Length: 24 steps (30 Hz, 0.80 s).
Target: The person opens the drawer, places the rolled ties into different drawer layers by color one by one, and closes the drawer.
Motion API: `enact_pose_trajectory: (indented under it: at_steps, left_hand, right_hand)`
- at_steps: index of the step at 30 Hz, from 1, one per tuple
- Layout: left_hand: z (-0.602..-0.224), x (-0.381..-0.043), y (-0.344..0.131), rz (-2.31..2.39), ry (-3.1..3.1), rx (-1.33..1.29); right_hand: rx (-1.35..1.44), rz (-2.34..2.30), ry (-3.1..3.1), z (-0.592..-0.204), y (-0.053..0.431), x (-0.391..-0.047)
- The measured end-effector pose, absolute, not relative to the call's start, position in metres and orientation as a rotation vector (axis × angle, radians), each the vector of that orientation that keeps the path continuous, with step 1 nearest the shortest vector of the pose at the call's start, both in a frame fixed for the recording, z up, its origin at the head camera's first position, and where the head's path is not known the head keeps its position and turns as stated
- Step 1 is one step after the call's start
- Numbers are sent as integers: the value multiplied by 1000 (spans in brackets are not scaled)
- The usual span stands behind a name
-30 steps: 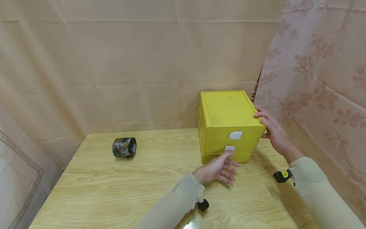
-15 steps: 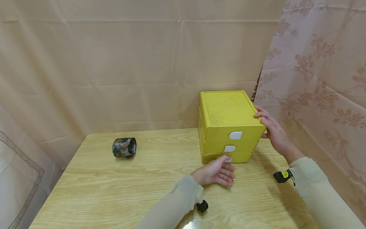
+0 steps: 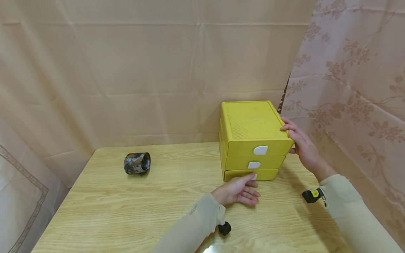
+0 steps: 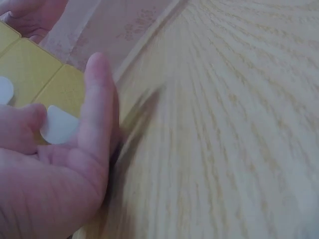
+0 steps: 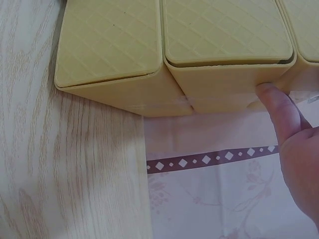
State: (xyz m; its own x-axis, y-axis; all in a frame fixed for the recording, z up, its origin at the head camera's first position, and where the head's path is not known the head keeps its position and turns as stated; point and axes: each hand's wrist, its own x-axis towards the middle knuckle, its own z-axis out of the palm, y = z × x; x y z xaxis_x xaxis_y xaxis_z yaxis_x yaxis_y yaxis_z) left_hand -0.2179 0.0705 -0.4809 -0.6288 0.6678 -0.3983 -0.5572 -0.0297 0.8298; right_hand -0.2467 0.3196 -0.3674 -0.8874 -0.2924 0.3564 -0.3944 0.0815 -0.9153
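Observation:
A yellow cabinet (image 3: 253, 119) with three stacked drawers stands on the table. Each front carries a white handle. My left hand (image 3: 238, 191) is low in front of it, fingers loosely extended. Its thumb reaches the bottom drawer (image 3: 269, 174) and partly covers that handle (image 3: 254, 177). From the left wrist, the handle (image 4: 61, 125) shows between thumb and straight index finger. My right hand (image 3: 305, 151) rests against the cabinet's upper right edge, fingers over the top rim. One finger (image 5: 279, 107) presses the side wall in the right wrist view. All drawers look pushed in.
A dark mottled hollow cylinder (image 3: 136, 163) lies on its side at the back left of the wooden table (image 3: 126, 211). A beige curtain (image 3: 152, 70) hangs behind; a floral one (image 3: 357, 88) hangs close by the cabinet's right side.
My left hand has lowered from the middle drawer's handle to the bottom one, then stayed there almost unmoved. The right hand, the cabinet and the cylinder have kept their places.

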Motion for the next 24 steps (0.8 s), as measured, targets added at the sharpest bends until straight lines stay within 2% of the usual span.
enact_pose_trajectory:
  at_steps: [24]
  left_hand:
    - [-485, -218, 72, 1788, 1464, 137]
  right_hand:
    - [697, 1922, -2275, -367, 320, -245]
